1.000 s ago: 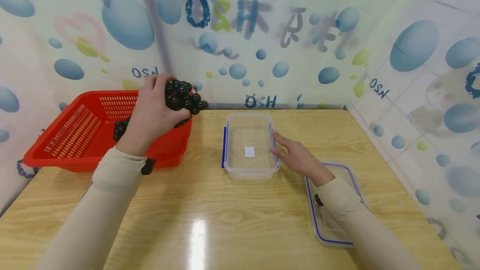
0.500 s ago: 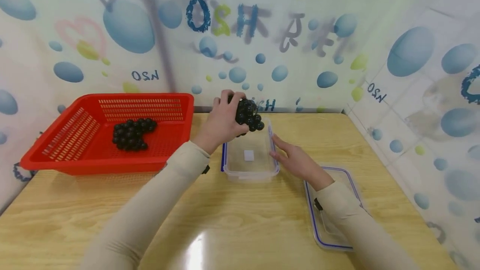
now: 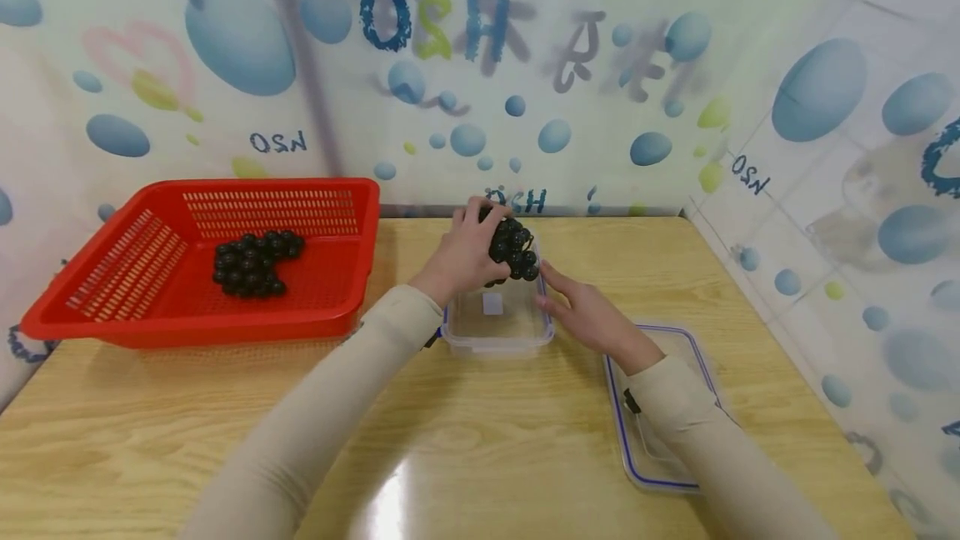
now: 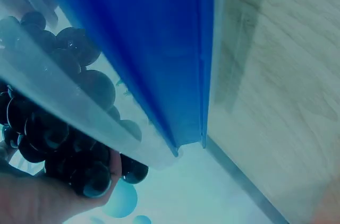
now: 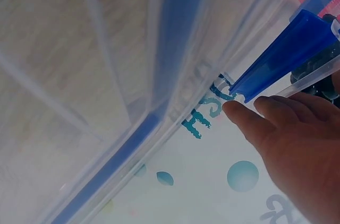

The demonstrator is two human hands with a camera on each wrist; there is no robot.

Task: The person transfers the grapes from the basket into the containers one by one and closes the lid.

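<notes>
My left hand [image 3: 467,252] grips a bunch of black grapes [image 3: 516,250] over a clear plastic container [image 3: 497,347]. In the left wrist view the grapes [image 4: 48,128] show partly through the translucent rim, beside a blue side clasp [image 4: 151,43]. Along the container's right rim lies my right hand [image 3: 588,315], fingers extended and thumb apart, touching that side. The right wrist view shows its fingers [image 5: 249,123] stretched out near a blue clasp [image 5: 292,54]. A small white square [image 3: 492,303] shows in the container's bottom.
A red slotted basket [image 3: 202,330] stands at the left, with another bunch of black grapes [image 3: 251,265] inside. Partly under my right forearm lies a clear lid with a blue seal [image 3: 678,344]. The wooden table [image 3: 450,440] ends at a patterned wall covering [image 3: 555,173].
My left hand has carried the grapes from above the red basket rightward and down to over the container. The right hand keeps its place at the container's right side.
</notes>
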